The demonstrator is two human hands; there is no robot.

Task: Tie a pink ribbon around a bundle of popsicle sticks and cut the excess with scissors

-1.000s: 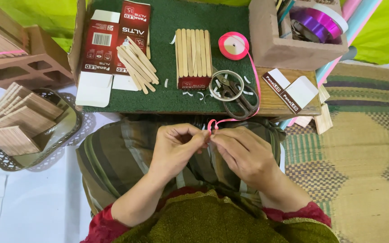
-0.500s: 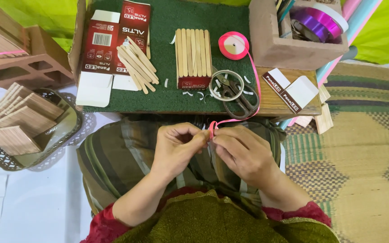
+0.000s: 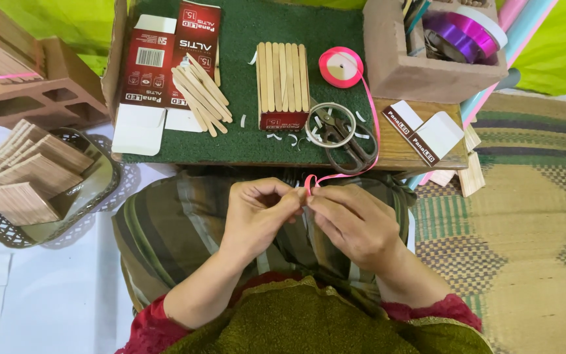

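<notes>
You pinch the pink ribbon (image 3: 308, 185) between your left hand (image 3: 257, 213) and right hand (image 3: 355, 223), fingers closed on it; working its end calls for steady tension.

A home craft corner on the floor: woven mat (image 3: 532, 262), green felt board (image 3: 250, 78), loose craft sticks (image 3: 201, 92), scissors (image 3: 345, 134), ribbon spools (image 3: 340, 67).

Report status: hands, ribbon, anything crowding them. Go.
Left hand and right hand together over the lap, fingers pinching pink ribbon. Ribbon runs up to its spool on the green mat. Scissors beside the strand, not touching hands.
</notes>
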